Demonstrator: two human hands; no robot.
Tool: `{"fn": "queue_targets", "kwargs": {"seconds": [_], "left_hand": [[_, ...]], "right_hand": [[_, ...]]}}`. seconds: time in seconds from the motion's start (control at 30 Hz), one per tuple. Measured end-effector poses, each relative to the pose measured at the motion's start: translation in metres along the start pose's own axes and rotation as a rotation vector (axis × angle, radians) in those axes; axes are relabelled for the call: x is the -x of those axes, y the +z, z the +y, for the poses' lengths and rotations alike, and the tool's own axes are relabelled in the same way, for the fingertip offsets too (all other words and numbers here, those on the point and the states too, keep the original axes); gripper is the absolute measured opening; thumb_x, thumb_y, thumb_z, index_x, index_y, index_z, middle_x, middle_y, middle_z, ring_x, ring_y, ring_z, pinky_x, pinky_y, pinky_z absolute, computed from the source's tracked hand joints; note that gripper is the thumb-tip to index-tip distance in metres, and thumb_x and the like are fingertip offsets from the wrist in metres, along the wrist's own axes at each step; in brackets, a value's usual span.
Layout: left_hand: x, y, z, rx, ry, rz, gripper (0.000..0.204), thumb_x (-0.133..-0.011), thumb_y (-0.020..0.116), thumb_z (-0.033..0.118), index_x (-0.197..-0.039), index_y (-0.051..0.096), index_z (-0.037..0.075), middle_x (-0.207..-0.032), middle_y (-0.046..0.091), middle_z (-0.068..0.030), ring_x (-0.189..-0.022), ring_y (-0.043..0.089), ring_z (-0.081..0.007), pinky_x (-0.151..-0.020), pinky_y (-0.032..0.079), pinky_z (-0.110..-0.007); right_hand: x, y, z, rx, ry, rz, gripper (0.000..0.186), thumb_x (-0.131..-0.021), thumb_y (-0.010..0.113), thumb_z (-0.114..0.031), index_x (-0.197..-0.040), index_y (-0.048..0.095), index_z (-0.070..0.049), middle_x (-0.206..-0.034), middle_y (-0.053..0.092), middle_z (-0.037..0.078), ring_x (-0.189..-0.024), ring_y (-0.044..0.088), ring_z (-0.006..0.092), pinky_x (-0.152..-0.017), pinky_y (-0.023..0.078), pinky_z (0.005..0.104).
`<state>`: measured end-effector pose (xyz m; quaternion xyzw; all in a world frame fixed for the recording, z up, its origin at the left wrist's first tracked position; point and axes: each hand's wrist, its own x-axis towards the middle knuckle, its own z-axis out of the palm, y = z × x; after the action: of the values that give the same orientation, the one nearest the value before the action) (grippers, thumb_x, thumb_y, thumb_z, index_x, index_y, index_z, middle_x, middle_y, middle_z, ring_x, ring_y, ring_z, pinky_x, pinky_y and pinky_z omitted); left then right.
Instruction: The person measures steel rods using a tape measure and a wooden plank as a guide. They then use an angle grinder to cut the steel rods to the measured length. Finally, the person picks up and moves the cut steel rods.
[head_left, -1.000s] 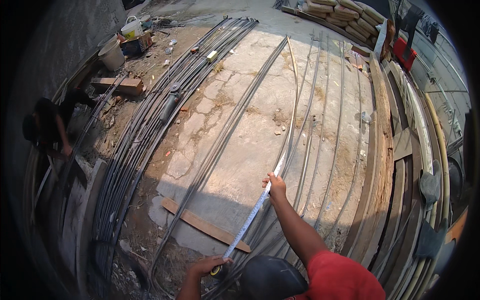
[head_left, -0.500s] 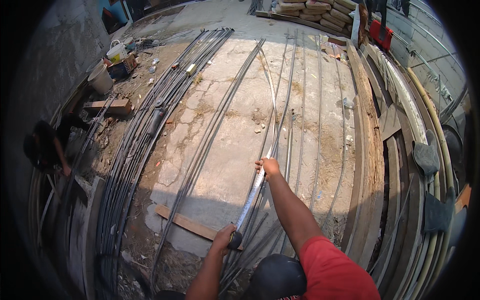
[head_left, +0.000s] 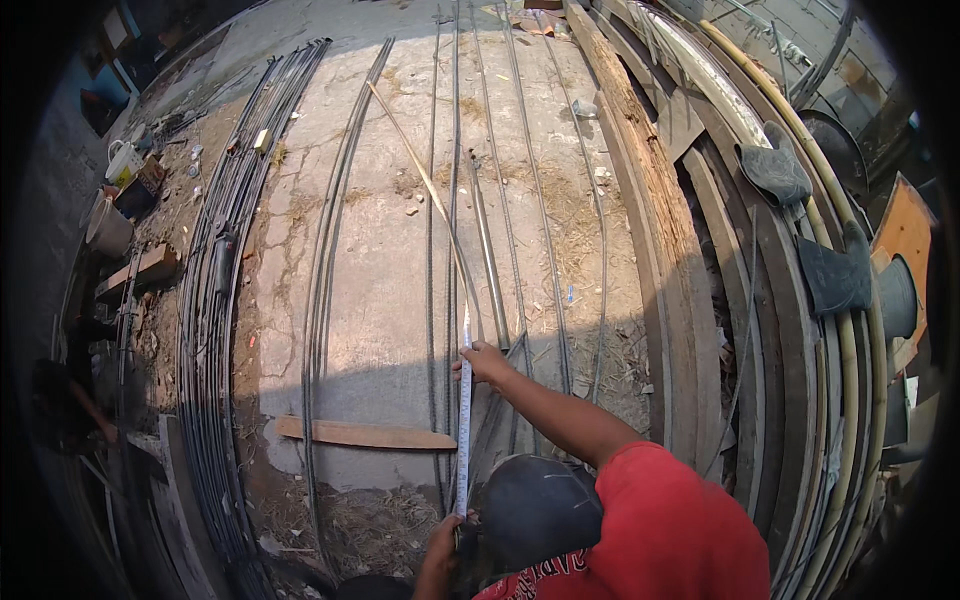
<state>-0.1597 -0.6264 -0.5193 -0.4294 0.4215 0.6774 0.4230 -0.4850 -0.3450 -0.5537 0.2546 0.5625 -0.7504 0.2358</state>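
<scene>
A tape measure's blade (head_left: 464, 420) runs up from my left hand (head_left: 440, 548), past my right hand, and out over the concrete. Its far part bends left, away from the steel rods (head_left: 454, 200) lying lengthwise there. My right hand (head_left: 483, 363) pinches the blade midway, thumb and fingers closed on it. Lower down, close to my body, the left hand is closed at the near end of the blade; the tape case is mostly hidden in shadow beside my dark-clad knee (head_left: 540, 508). Left of the blade, a wooden board (head_left: 365, 433) lies crosswise over several rods.
A thick bundle of steel rods (head_left: 215, 330) fills the left side, with an angle grinder (head_left: 222, 262) on it. Long timbers (head_left: 660, 220) and bamboo poles line the right, rubber boots (head_left: 835, 270) on them. Another person (head_left: 70, 405) crouches in shadow at far left. Buckets (head_left: 108, 225) stand beyond.
My view has turned right and downward. Both hands have drawn nearer my body, the blade now more upright in view, its far part bending left. The tape case has become mostly hidden.
</scene>
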Motion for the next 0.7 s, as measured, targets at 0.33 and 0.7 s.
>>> {"fn": "queue_targets", "kwargs": {"seconds": [0.33,0.7], "left_hand": [[0.023,0.056,0.012,-0.092,0.135,-0.063,0.037,-0.102,0.050,0.026,-0.125,0.066,0.002,-0.096,0.071,-0.0091,-0.078,0.068,-0.0232,-0.071,0.058,-0.039],[-0.021,0.082,0.028,0.117,0.099,-0.110,0.042,-0.105,0.044,0.035,-0.127,0.065,0.007,-0.090,0.069,-0.0091,-0.066,0.065,-0.0210,-0.058,0.055,-0.037]], "right_hand": [[0.078,0.021,0.044,0.116,-0.033,-0.068,0.039,-0.108,0.052,-0.021,-0.134,0.049,0.008,-0.093,0.077,0.018,-0.069,0.075,0.0238,-0.061,0.057,0.0371],[0.115,0.002,0.112,0.068,0.195,-0.206,0.036,-0.107,0.059,-0.026,-0.131,0.055,0.000,-0.107,0.075,0.020,-0.075,0.076,0.0228,-0.056,0.060,0.0324]]}}
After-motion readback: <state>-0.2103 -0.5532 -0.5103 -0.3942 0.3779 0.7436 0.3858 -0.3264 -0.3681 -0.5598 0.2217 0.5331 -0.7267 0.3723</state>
